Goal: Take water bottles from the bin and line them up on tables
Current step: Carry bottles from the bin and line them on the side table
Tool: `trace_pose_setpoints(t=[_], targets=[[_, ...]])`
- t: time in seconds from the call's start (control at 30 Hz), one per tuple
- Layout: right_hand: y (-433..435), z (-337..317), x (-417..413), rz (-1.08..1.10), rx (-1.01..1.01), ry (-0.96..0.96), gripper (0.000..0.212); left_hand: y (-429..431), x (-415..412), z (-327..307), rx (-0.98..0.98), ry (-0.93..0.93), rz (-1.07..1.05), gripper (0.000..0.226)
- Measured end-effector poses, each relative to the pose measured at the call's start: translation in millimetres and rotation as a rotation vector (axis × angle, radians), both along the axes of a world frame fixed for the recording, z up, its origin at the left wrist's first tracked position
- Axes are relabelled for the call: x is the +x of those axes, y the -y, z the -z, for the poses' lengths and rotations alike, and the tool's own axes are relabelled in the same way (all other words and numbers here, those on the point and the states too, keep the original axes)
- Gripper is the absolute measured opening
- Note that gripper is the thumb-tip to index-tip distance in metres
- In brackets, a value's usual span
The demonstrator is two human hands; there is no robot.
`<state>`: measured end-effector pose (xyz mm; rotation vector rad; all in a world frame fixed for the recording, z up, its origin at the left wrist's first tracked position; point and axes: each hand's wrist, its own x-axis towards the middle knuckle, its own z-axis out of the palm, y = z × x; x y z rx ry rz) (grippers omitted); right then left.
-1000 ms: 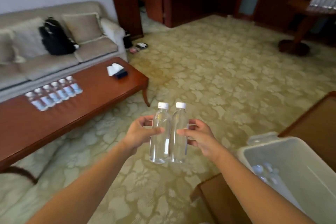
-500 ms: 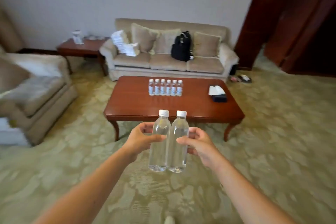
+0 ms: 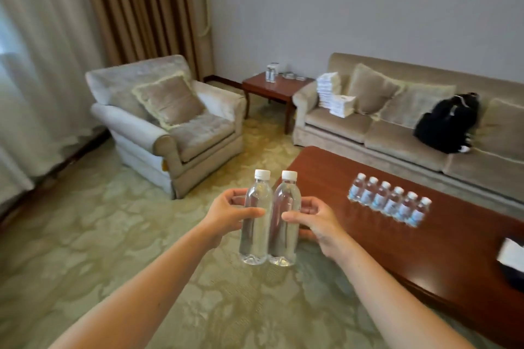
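Two clear water bottles with white caps stand upright side by side in front of me, touching each other. My left hand [image 3: 229, 214] grips the left bottle [image 3: 255, 224] and my right hand [image 3: 317, 221] grips the right bottle [image 3: 285, 224], both over the carpet near the left end of the long wooden coffee table [image 3: 453, 258]. A row of several small labelled water bottles [image 3: 390, 200] is lined up on that table to the right. The bin is out of view.
A beige armchair [image 3: 170, 122] stands ahead on the left. A small wooden side table [image 3: 276, 86] with a bottle pack sits in the corner. A sofa [image 3: 397, 127] with cushions, stacked papers and a black backpack [image 3: 445, 125] runs behind the coffee table. Curtains hang at left.
My view has swung left: the coffee table and sofa slid from the centre to the right, and the armchair and curtains came into view. Both hands still hold the bottles the same way.
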<state>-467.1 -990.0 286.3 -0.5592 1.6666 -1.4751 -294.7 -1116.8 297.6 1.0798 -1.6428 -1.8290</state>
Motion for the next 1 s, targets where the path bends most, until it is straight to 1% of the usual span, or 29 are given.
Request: trace_pose_setpoints(t=[0.27, 0.43, 0.63, 0.8, 0.9, 1.0], targets=[[139, -6, -34, -0.187, 0.009, 0.01, 0.057, 107, -12, -4, 0.009, -0.012, -0.154, 0.054], [239, 5, -55, -0.226, 0.02, 0.015, 0.053, 201, -30, 15, 0.024, -0.007, -0.2, 0.056], [379, 10, -84, -0.165, -0.003, 0.004, 0.054, 353, -66, 15, 0.009, -0.018, -0.139, 0.056], [481, 1, -110, -0.101, -0.043, 0.005, 0.046, 471, -98, 1, -0.016, -0.006, -0.055, 0.074], [528, -2, -130, -0.064, -0.044, 0.016, 0.046, 524, -123, -6, -0.037, 0.014, -0.012, 0.061], [572, -1, -156, -0.048, -0.033, 0.012, 0.049, 570, -151, -9, -0.026, -0.009, 0.018, 0.055]])
